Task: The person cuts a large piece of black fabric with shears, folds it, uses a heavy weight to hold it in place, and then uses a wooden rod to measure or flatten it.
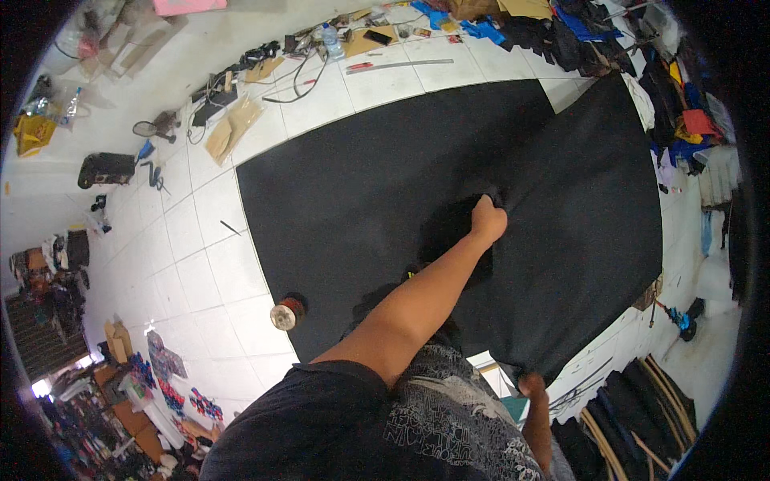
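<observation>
A large sheet of black fabric lies spread over the white tiled floor. On its right side another layer of black fabric is raised and creased; whether it is a fold or a separate piece I cannot tell. My left hand, arm stretched out, is closed on this layer's edge near the middle. Down at the near right, my right hand grips the same layer by its near corner, pulled into folds there. A round tin or jar with a pale top stands at the sheet's left edge.
Along the far side are a water bottle, a phone, a grey strip and cables. A brown paper piece lies left of the fabric. Cloth heaps crowd the far right; fabric rolls lie near right.
</observation>
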The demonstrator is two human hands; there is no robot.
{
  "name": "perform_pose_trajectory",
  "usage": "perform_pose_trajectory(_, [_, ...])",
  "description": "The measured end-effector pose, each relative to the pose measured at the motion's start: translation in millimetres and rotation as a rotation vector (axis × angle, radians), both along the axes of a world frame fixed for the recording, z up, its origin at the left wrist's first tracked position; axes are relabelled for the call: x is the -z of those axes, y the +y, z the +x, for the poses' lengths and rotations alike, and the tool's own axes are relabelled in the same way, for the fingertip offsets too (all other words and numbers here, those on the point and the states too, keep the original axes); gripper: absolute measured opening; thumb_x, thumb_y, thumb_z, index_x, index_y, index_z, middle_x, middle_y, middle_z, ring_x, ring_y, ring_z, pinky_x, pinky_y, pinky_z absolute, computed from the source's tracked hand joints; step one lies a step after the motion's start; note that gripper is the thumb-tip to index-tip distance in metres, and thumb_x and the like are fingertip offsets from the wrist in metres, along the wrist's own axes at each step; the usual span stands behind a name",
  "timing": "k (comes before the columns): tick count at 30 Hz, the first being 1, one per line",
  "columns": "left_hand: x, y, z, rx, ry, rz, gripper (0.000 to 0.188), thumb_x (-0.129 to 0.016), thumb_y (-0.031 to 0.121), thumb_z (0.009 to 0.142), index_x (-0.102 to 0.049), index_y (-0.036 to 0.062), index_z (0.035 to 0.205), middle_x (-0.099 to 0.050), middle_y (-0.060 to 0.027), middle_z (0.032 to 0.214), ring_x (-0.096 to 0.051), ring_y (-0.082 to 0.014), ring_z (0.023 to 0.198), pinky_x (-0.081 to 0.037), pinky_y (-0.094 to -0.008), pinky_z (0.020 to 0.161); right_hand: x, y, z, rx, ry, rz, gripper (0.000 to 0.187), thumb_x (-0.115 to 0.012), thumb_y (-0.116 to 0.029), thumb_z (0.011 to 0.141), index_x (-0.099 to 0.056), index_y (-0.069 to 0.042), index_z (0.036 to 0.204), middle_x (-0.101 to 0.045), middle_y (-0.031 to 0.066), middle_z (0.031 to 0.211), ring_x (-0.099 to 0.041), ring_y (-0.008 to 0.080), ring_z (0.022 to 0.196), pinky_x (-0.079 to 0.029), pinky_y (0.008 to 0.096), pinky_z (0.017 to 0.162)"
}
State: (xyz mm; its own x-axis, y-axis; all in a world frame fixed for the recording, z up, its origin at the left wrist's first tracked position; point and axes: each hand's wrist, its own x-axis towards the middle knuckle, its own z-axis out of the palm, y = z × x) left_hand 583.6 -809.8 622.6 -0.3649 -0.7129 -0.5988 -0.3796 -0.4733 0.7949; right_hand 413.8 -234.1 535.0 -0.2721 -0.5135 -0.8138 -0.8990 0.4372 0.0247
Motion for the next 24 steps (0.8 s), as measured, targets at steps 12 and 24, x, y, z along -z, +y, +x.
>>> perform_pose_trajectory(12, [-33.3, -2.1, 199.2, 0.133, -0.040, -0.167, 0.043, -0.050, 0.005, 0.077, -0.058, -0.0156, 0.113, -0.063, -0.0280, 0.110, -0.061, -0.0349, 0.103, -0.046, -0.0405, 0.091, -78.3, -86.4, 317.8, 0.482, 0.264, -0.420, 0.027, -0.055, -0.023, 0.084, -0.068, -0.001, 0.091, -0.068, 0.0248, 0.096, -0.067, 0.0417, 0.091, -0.054, 0.0506, 0.080])
perform_pose_trajectory(24, [2.7, -77.2, 485.5, 0.183, 0.112, 0.089, 0.040, -0.048, 0.004, 0.087, -0.044, -0.0167, 0.121, -0.052, -0.0213, 0.115, -0.050, -0.0267, 0.104, -0.039, -0.0354, 0.095, -105.4, -179.1, 644.5, 0.959, 0.552, -0.519, 0.027, -0.053, -0.022, 0.088, -0.070, -0.001, 0.096, -0.070, 0.0235, 0.098, -0.067, 0.0420, 0.091, -0.053, 0.0506, 0.082])
